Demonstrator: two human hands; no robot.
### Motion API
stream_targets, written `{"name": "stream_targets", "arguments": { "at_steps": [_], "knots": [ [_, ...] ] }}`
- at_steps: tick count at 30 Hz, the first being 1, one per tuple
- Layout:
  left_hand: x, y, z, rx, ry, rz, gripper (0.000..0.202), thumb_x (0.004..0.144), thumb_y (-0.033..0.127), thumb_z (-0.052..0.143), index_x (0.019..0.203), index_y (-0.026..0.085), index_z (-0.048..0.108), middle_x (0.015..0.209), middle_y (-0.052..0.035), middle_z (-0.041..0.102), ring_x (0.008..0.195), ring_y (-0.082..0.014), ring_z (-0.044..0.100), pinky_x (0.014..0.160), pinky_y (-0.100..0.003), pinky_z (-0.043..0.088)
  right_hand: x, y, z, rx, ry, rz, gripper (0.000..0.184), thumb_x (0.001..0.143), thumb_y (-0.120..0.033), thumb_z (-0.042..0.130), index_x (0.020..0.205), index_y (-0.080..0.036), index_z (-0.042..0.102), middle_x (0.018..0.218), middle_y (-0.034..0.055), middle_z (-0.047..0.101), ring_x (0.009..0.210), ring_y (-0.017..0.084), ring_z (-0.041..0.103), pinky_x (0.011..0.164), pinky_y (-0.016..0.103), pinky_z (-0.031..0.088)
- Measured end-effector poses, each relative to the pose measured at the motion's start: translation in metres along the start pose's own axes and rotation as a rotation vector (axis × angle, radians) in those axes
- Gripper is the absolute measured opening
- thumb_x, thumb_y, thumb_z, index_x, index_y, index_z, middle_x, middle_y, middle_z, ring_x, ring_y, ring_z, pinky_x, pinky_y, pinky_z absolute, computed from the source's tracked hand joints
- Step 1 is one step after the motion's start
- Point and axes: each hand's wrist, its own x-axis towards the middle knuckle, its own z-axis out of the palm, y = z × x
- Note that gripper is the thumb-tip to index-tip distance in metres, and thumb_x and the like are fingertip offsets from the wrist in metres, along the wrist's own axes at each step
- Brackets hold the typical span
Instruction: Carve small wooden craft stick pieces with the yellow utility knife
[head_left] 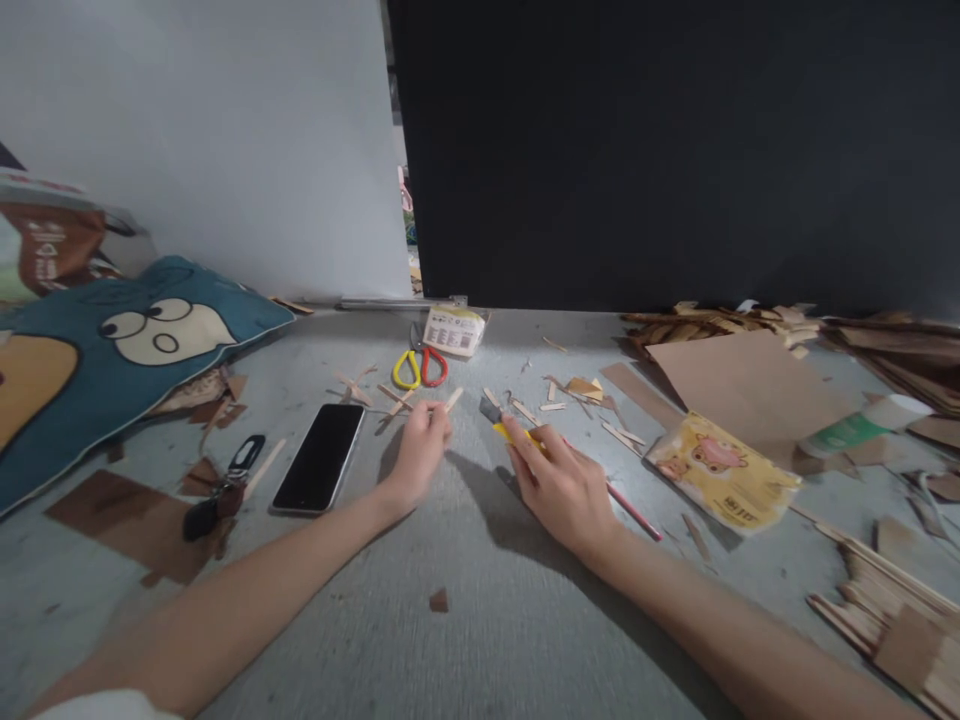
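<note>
My left hand (418,448) is closed in a pinch on a short flat wooden stick (452,400) that points up and to the right over the grey table (465,610). My right hand (561,485) lies beside it to the right, fingers wrapped round a yellow utility knife (501,421) whose dark tip points toward the stick. The knife tip and the stick end are a few centimetres apart. A red pencil (634,511) lies under the right hand's edge.
A black phone (319,457) and car keys (225,487) lie left of my left hand. Yellow and red scissors (419,366), a small packet (454,330), loose wood sticks, a yellow pouch (724,470), cardboard sheets (742,385) and a blue cushion (112,350) surround the work spot.
</note>
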Motion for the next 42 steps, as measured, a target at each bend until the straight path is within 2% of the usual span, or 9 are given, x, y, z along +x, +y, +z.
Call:
{"name": "stream_targets", "arguments": {
  "at_steps": [3, 6, 11, 18, 23, 31, 35, 38, 42],
  "knots": [
    [-0.005, 0.001, 0.001, 0.104, -0.112, 0.106, 0.031, 0.091, 0.051, 0.064, 0.084, 0.021, 0.057, 0.059, 0.0074, 0.045, 0.054, -0.0115, 0.043, 0.054, -0.024, 0.032, 0.004, 0.002, 0.004, 0.190, -0.024, 0.143, 0.042, 0.112, -0.033, 0.042, 0.147, -0.022, 0.061, 0.099, 0.0081, 0.074, 0.069, 0.018, 0.068, 0.057, 0.028, 0.046],
    [-0.012, 0.006, 0.002, 0.203, -0.268, 0.122, 0.037, 0.090, 0.057, 0.064, 0.083, 0.021, 0.063, 0.059, 0.0034, 0.055, 0.056, -0.0140, 0.049, 0.055, -0.026, 0.035, 0.007, 0.005, 0.007, 0.414, -0.011, 0.271, 0.043, 0.109, -0.043, 0.046, 0.141, -0.018, 0.062, 0.114, 0.0133, 0.077, 0.089, 0.024, 0.074, 0.074, 0.032, 0.055],
    [-0.018, 0.010, 0.003, 0.235, -0.443, 0.139, 0.035, 0.089, 0.055, 0.068, 0.088, 0.020, 0.063, 0.061, 0.0006, 0.066, 0.054, -0.0147, 0.055, 0.055, -0.026, 0.039, 0.012, 0.011, 0.011, 0.628, -0.094, 0.488, 0.044, 0.095, -0.057, 0.065, 0.111, -0.017, 0.073, 0.089, 0.0072, 0.077, 0.076, 0.025, 0.070, 0.069, 0.032, 0.050],
    [-0.015, 0.009, 0.001, 0.111, -0.419, 0.155, 0.034, 0.089, 0.051, 0.072, 0.081, 0.020, 0.058, 0.061, 0.0019, 0.063, 0.060, -0.0146, 0.060, 0.063, -0.027, 0.046, 0.019, 0.013, 0.011, 0.877, -0.311, 0.431, 0.030, 0.095, -0.044, 0.060, 0.082, -0.019, 0.070, 0.067, -0.0012, 0.062, 0.062, 0.016, 0.053, 0.059, 0.026, 0.037],
    [-0.018, 0.007, 0.004, 0.122, -0.481, 0.202, 0.033, 0.087, 0.050, 0.076, 0.092, 0.018, 0.067, 0.090, -0.0061, 0.075, 0.084, -0.0207, 0.068, 0.079, -0.033, 0.053, 0.019, 0.014, 0.006, 0.926, -0.321, 0.463, 0.036, 0.095, -0.050, 0.058, 0.077, -0.020, 0.064, 0.065, -0.0029, 0.054, 0.061, 0.015, 0.048, 0.058, 0.026, 0.034],
    [-0.014, -0.008, 0.005, 0.178, -0.426, 0.231, 0.038, 0.095, 0.057, 0.066, 0.099, 0.020, 0.063, 0.100, -0.0089, 0.075, 0.091, -0.0236, 0.070, 0.082, -0.036, 0.055, 0.017, 0.011, 0.007, 0.966, -0.285, 0.430, 0.025, 0.097, -0.044, 0.059, 0.095, -0.020, 0.065, 0.080, 0.0008, 0.064, 0.072, 0.018, 0.057, 0.066, 0.028, 0.044],
    [-0.014, -0.008, 0.006, 0.076, -0.406, 0.114, 0.044, 0.098, 0.067, 0.055, 0.097, 0.024, 0.046, 0.079, -0.0004, 0.068, 0.061, -0.0171, 0.065, 0.063, -0.031, 0.052, 0.012, 0.010, 0.008, 1.007, -0.173, 0.452, 0.031, 0.100, -0.041, 0.058, 0.124, -0.022, 0.049, 0.082, -0.0026, 0.062, 0.064, 0.015, 0.055, 0.060, 0.025, 0.043],
    [-0.015, -0.007, 0.005, 0.140, -0.371, 0.149, 0.035, 0.102, 0.058, 0.053, 0.100, 0.024, 0.047, 0.068, 0.0064, 0.056, 0.054, -0.0127, 0.055, 0.057, -0.026, 0.044, 0.010, 0.008, 0.005, 0.920, -0.161, 0.406, 0.024, 0.103, -0.038, 0.053, 0.121, -0.023, 0.049, 0.081, -0.0013, 0.066, 0.063, 0.016, 0.059, 0.059, 0.025, 0.045],
    [-0.013, -0.007, 0.003, 0.231, -0.265, 0.224, 0.024, 0.103, 0.046, 0.050, 0.098, 0.022, 0.054, 0.068, 0.0052, 0.053, 0.058, -0.0131, 0.053, 0.059, -0.025, 0.043, 0.008, 0.007, 0.002, 0.703, -0.111, 0.357, 0.023, 0.105, -0.038, 0.053, 0.116, -0.022, 0.064, 0.096, 0.0082, 0.078, 0.081, 0.023, 0.075, 0.074, 0.031, 0.056]
  ]
}}
